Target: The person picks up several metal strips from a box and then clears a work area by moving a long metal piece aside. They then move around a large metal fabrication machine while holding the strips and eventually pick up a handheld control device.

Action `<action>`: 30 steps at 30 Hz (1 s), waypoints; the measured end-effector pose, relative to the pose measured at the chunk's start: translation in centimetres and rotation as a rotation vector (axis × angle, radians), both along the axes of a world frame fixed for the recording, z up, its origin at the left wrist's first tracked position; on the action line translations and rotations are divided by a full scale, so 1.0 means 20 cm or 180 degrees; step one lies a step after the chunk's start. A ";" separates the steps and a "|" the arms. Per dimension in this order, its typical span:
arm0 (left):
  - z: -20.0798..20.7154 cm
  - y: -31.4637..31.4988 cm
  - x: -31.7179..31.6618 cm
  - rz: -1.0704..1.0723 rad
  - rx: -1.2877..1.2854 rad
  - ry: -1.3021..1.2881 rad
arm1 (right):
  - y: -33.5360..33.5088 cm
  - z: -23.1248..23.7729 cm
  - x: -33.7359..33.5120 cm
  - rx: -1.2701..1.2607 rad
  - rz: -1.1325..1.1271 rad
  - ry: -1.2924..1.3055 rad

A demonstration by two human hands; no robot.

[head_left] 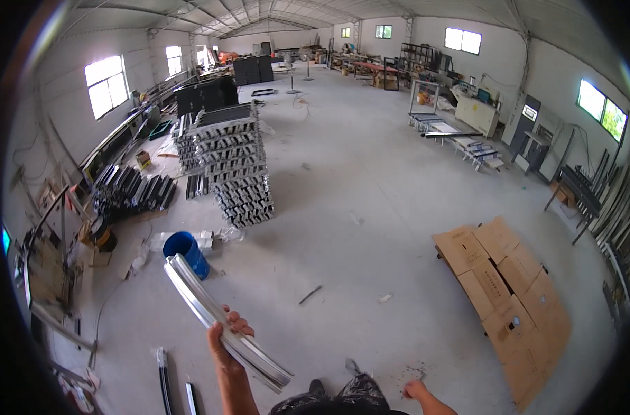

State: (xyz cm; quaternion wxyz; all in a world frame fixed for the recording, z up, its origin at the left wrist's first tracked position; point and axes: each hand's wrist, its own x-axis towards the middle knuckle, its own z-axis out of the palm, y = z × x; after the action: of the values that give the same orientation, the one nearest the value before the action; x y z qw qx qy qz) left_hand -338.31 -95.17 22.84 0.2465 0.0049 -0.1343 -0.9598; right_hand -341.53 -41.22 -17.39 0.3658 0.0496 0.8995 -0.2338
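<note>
My left hand point(228, 335) is wrapped round a bundle of long silver metal profiles point(197, 294), held at a slant in front of me. The far end of the bundle overlaps the lower edge of a blue bucket point(194, 263) in the view; whether they touch I cannot tell. Low at the right, beside my legs, is my right hand point(415, 389). Its fingers are curled closed, and what they hold, if anything, is too small to make out. Two dark strips point(164, 380) lie on the floor left of my left forearm.
A tall stack of metal profiles point(235, 159) stands ahead on the left, with a pile of black profiles point(132, 190) beside it. Flattened cardboard point(495, 283) covers something low on the right. A dark stick point(310, 294) lies on the floor point(343, 249). Machines point(477, 111) line the right wall.
</note>
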 end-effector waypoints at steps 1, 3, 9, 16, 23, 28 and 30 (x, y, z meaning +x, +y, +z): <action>0.01 -0.04 -0.15 -0.0109 -0.0072 -0.0008 | 0.05 0.01 0.06 0.0369 0.0104 0.0362; 0.02 -0.10 -0.46 -0.0143 -0.0153 -0.0041 | 0.38 -0.31 0.21 0.0662 0.0497 -0.0046; -0.07 -0.11 -1.43 -0.0218 -0.0746 -0.0145 | 0.27 0.10 -0.30 0.0684 -0.0175 -0.0521; 0.10 -0.26 -2.39 -0.0509 -0.0466 -0.0238 | -0.17 -0.06 -2.55 0.1156 0.1992 0.0557; -0.04 -0.61 -3.19 0.0187 -0.0528 -0.0357 | -1.66 0.69 -4.61 -0.2218 -0.0563 0.1285; -0.18 -0.90 -4.00 0.0084 -0.0408 -0.0176 | -1.85 0.40 -5.13 -0.0954 0.0723 0.1267; -0.15 -0.94 -4.37 -0.0011 -0.0279 -0.0188 | -1.70 0.25 -5.18 -0.0615 0.0696 0.0219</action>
State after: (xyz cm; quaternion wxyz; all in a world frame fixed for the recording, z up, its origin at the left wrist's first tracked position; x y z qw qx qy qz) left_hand -425.79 -114.00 19.85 0.2407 0.0222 -0.1834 -0.9529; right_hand -445.11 -75.19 -12.42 0.3611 -0.0921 0.8848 -0.2796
